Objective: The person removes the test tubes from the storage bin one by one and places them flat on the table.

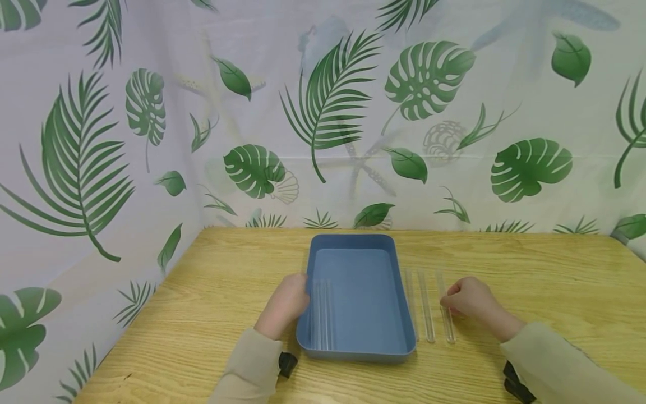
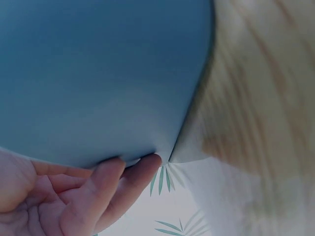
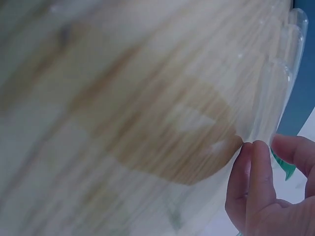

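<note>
A blue rectangular tray (image 1: 365, 297) lies on the table, with several clear tubes (image 1: 323, 320) side by side along its left inner wall. My left hand (image 1: 286, 303) holds the tray's left side; in the left wrist view its fingers (image 2: 106, 189) bend against the tray's wall. Right of the tray, three clear round-ended test tubes lie roughly parallel. My right hand (image 1: 471, 303) pinches the rightmost test tube (image 1: 449, 331) between thumb and fingers (image 3: 262, 172). The middle test tube (image 1: 427, 317) and the one nearest the tray (image 1: 411, 294) lie to its left, untouched.
The wooden table (image 1: 570, 280) extends on both sides of the tray. A white cloth with green leaf prints (image 1: 328, 101) hangs behind the table and along its left edge. Dark wrist devices (image 1: 287, 365) show below both sleeves.
</note>
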`<state>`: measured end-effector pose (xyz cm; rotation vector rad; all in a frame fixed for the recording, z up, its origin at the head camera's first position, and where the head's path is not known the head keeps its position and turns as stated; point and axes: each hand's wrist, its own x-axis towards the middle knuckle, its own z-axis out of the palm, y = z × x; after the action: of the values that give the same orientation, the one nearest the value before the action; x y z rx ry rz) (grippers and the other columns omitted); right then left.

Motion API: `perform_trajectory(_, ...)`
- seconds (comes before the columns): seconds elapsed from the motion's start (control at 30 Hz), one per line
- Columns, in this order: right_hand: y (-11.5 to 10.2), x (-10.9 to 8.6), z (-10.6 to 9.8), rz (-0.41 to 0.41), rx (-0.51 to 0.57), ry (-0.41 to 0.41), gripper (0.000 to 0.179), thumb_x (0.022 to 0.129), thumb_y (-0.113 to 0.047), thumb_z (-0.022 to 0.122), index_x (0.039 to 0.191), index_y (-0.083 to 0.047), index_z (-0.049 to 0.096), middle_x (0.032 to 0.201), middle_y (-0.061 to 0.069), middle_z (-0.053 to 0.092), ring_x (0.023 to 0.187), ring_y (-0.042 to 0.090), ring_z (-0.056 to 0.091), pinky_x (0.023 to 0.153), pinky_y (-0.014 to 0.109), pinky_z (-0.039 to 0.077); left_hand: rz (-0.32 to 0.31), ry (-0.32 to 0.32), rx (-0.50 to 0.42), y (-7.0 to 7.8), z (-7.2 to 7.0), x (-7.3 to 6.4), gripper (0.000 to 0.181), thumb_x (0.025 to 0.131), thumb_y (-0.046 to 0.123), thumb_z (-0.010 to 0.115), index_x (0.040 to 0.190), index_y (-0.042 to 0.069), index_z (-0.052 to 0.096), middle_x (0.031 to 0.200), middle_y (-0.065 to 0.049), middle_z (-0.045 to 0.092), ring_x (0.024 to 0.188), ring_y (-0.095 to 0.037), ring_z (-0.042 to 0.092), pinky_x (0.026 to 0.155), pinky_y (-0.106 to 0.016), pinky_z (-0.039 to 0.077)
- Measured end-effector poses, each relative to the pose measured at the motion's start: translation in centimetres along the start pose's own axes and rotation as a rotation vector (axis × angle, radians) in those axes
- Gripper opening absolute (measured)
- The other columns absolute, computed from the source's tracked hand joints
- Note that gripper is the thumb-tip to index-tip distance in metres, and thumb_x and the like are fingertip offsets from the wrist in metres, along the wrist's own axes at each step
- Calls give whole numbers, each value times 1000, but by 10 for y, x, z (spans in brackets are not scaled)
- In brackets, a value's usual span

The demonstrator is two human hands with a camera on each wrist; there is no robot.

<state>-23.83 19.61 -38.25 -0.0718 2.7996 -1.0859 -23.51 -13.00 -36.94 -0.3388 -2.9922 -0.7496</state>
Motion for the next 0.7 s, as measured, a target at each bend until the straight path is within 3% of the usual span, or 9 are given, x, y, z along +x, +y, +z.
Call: perform_trajectory(0.7, -3, 0, 2, -5, -64, 8, 16, 77, -8, 59, 77, 8, 58, 64, 7, 56, 57, 17, 51, 52, 32, 44, 9, 1, 13, 0, 1, 0, 27, 75, -14, 41, 97, -12, 57, 83, -18, 58, 64, -18, 47, 57, -31, 44)
